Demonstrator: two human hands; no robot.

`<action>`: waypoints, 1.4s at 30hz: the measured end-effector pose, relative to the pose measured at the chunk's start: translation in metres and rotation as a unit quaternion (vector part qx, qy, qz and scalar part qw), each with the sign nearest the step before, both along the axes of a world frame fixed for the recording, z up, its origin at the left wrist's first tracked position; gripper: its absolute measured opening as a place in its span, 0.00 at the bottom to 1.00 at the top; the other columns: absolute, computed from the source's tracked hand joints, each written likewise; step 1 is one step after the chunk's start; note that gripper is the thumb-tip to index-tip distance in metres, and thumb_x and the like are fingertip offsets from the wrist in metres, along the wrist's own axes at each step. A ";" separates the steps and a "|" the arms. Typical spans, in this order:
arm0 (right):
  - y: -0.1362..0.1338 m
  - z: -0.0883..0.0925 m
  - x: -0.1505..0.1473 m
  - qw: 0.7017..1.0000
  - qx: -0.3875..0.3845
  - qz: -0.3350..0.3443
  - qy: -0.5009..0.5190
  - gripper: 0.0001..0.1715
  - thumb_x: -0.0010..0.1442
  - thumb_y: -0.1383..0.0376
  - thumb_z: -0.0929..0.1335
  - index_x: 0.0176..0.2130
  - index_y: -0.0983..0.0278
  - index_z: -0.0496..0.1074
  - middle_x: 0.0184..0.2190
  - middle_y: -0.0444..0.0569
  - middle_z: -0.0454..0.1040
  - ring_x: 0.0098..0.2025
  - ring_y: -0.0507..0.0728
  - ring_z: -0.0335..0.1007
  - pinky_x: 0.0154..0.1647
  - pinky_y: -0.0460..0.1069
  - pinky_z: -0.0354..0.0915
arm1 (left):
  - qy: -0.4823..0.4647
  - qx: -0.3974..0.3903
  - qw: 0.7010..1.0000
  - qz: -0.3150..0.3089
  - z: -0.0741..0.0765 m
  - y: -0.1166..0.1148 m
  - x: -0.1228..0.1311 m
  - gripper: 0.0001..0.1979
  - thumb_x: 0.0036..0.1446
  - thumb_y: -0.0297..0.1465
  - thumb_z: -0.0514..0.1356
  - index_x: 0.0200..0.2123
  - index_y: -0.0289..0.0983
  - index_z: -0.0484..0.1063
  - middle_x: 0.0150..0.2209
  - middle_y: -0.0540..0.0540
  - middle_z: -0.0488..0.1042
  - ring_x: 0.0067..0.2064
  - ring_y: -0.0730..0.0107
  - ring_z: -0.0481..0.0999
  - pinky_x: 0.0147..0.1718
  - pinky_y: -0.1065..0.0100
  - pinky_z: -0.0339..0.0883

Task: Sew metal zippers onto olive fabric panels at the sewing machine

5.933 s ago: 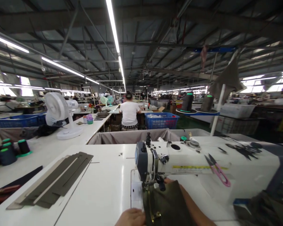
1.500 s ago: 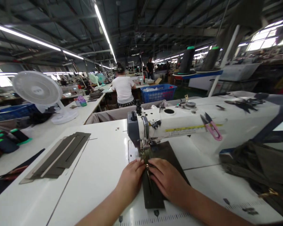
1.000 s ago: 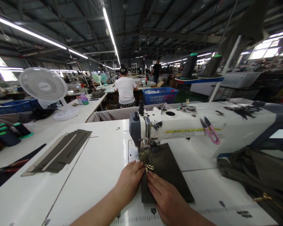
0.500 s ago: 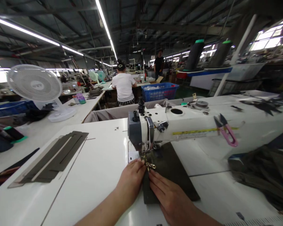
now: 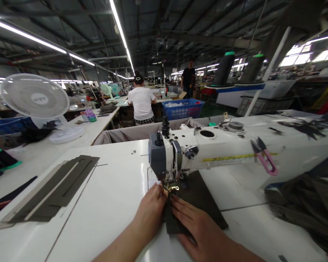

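Note:
A dark olive fabric panel [image 5: 207, 203] lies on the sewing machine's white bed, its far part passing beneath the machine head [image 5: 164, 156]. Close to the presser foot, a gold metal zipper pull [image 5: 175, 188] rests on the panel's left edge. My left hand [image 5: 151, 205] pinches that edge just left of the pull, thumb and fingers closed. Flat on the panel to the right lies my right hand [image 5: 192, 220], fingers stretched out and fingertips near the pull. The needle tip is hard to make out behind the metal parts.
Stacked olive fabric strips [image 5: 57, 189] lie on the table at left. Pink-handled thread snips [image 5: 267, 162] rest against the machine arm. Crumpled dark fabric [image 5: 297, 207] lies at right. A white fan [image 5: 35, 98] stands behind left. A person in a white shirt [image 5: 141, 102] sits ahead.
The zipper pull has shifted closer to the presser foot and lies more level. Both hands keep nearly the same place on the fabric. The whole view has tilted slightly.

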State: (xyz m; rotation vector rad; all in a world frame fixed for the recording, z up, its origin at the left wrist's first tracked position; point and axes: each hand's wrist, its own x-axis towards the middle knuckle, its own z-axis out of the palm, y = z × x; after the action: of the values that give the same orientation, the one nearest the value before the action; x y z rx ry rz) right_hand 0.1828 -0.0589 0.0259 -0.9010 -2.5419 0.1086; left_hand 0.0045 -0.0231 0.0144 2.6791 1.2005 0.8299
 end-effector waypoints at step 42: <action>0.061 -0.011 -0.029 0.924 -0.088 -0.367 0.056 0.14 0.58 0.63 0.62 0.31 0.66 0.75 0.30 0.53 0.77 0.34 0.59 0.73 0.33 0.48 0.61 | 0.100 0.056 0.992 0.048 0.001 -0.002 0.001 0.10 0.56 0.22 0.53 0.40 0.36 0.71 0.37 0.43 0.69 0.40 0.64 0.70 0.49 0.54 0.59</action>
State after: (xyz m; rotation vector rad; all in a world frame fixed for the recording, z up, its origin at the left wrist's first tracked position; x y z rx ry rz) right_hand 0.1537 0.0023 0.0152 -1.7933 -1.9552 0.1505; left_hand 0.0052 -0.0249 0.0151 2.8742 1.3732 0.6712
